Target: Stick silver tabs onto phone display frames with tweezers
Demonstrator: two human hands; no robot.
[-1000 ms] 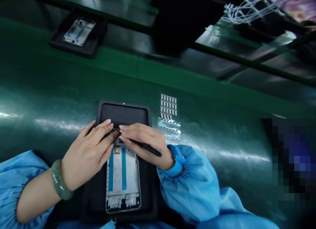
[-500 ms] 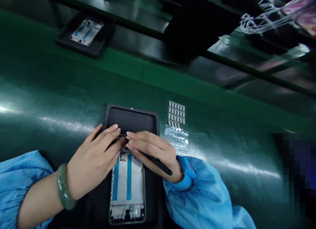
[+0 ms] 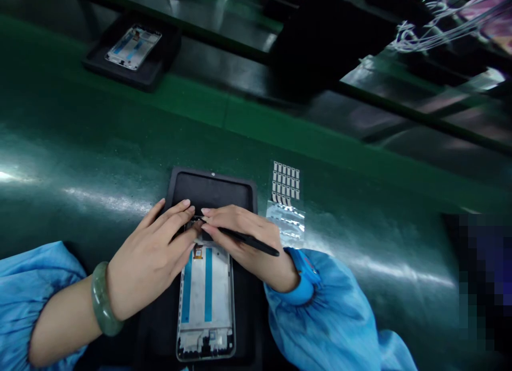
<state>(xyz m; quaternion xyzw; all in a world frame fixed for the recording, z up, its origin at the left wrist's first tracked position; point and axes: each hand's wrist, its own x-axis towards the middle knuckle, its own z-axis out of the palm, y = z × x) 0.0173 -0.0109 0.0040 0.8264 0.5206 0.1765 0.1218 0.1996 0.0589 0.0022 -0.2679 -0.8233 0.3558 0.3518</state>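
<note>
Head view looks down on a green counter that runs beneath and well past both grips. Far ahead of them sits a second black tray carrying another phone frame. Just beyond the right grip lies a clear film sheet with rows of small metal pieces on it.

Directly under the grips is a black tray, and in it lies a phone frame, flat, with blue strips across its white back; its upper end sits beneath both hands, and the rest extends toward the person.

The left hand, with a jade bangle at the wrist and a blue sleeve behind it, has its fingers stretched over the frame's upper end; whether it pinches anything is hidden. The right hand, with a blue sleeve, is closed around a slim black tool — its tip meets the left fingertips right at the frame's end, where a small gold label sits just below.
</note>
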